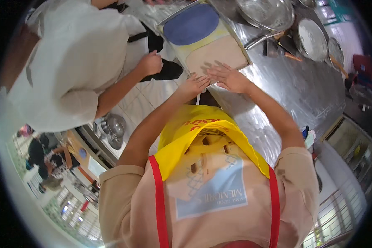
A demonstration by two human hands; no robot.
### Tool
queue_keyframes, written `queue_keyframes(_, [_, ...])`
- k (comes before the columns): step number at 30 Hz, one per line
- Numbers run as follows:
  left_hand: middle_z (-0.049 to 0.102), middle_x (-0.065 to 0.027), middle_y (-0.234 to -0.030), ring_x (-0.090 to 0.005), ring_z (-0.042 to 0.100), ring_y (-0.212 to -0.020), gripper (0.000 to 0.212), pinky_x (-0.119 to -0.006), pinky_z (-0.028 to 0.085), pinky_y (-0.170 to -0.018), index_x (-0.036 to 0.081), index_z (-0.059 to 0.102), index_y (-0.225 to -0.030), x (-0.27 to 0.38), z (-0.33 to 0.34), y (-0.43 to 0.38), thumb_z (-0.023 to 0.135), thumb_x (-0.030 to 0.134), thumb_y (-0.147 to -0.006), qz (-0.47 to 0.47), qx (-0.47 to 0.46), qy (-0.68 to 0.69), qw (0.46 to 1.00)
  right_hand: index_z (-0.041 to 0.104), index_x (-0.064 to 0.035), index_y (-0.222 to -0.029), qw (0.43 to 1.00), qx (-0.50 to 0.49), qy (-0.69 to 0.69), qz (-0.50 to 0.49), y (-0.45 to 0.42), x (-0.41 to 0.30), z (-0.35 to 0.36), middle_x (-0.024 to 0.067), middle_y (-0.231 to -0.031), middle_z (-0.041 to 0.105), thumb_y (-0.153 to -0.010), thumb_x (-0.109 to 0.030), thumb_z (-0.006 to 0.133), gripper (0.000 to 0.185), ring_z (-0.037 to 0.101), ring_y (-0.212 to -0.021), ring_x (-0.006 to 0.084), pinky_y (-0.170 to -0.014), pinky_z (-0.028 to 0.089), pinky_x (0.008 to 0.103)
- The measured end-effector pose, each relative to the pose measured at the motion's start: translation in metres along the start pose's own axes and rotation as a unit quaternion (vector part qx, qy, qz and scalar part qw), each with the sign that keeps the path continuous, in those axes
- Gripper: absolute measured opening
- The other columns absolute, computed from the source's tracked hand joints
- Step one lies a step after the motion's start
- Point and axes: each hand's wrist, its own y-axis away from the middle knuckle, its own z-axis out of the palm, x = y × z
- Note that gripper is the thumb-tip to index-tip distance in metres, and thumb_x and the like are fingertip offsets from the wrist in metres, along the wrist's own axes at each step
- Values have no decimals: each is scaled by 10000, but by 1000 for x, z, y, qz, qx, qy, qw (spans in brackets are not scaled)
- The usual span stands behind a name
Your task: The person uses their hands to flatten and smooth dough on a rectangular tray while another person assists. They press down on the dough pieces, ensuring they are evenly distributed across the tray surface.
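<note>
A shallow rectangular tray (249, 60) with a yellowish lining lies before me at the table's left edge. Two flat, dough-like sheets rest in it: a blue-purple oval (191, 24) on the far half and a pale beige one (218, 54) on the near half. My right hand (231, 78) is palm down with fingers spread, its fingertips over the beige sheet's near edge. Beside it, my left hand (194, 86) is at the tray's near left corner, fingers extended. Neither hand grips anything that I can see.
A person in a white top (68, 62) stands close on my left, one hand (150, 63) near the tray. On the steel table (285, 90) are a large metal bowl (268, 12), a bowl of white contents (311, 40) and a metal-handled utensil (263, 39).
</note>
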Motion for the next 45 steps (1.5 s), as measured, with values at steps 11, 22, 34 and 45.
queue_keyframes(11, [618,-52,-1175,-205,528,-1195,278,-399,350,-1094,107,609,-1094,18,-2,20,631,175,-825,-106,19,-11,994,271,-163,-1506,889,-252,72,-375,-81,59,-7,-7,-1555,285,-958,-485,387,646,238,-1441,211,-1188,103,508])
queue_keyframes(22, [295,-228,-1502,-338,253,-1425,1104,-502,217,-1146,-52,218,-1457,22,-17,18,742,544,-689,-422,24,49,905,313,-162,-1486,905,-211,35,-369,-102,56,16,77,-1530,321,-980,-547,267,637,261,-1428,228,-1171,84,555])
queue_keyframes(34, [145,-310,-1523,-343,162,-1454,1177,-496,160,-1164,-112,44,-1458,20,4,21,683,592,-765,-407,14,182,895,329,-120,-1471,942,-152,118,-276,-121,56,21,71,-1524,316,-901,-388,499,652,252,-1430,237,-1181,99,510])
queue_keyframes(45, [113,-344,-1514,-411,143,-1441,1087,-490,151,-1165,-140,49,-1443,22,3,18,649,525,-829,-401,13,236,885,258,-54,-1487,966,-136,64,-211,-130,63,15,112,-1543,269,-883,-347,540,728,210,-1448,249,-1177,127,503])
